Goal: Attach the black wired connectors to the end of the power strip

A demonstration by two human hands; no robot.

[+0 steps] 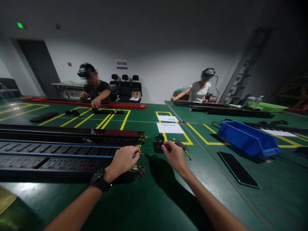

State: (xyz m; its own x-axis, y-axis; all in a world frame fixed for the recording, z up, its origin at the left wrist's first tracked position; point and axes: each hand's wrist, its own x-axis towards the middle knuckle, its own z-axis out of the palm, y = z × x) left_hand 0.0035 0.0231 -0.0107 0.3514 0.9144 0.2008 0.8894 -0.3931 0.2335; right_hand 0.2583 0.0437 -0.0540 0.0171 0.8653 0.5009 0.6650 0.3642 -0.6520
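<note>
My left hand (125,159), wearing a black watch on the wrist, rests over the right end of a long black power strip (72,163) with rows of sockets and small red parts. Its thumb and fingers are pinched together at the strip's end; a bit of blue and a thin wire-like tip show there, too small to make out. My right hand (175,156) has its fingertips closed on the edge of a small black plate (158,147). Just right of it lies a black part (180,145) with yellow wires. A black bracket-like piece (141,171) sits at the strip's near corner.
A blue bin (247,139) and a phone (238,169) lie to the right. White papers (170,128) are ahead on the green table, marked with yellow tape. Across it, two people (97,89) (199,91) work near a red rail (125,105) and dark rails (231,110).
</note>
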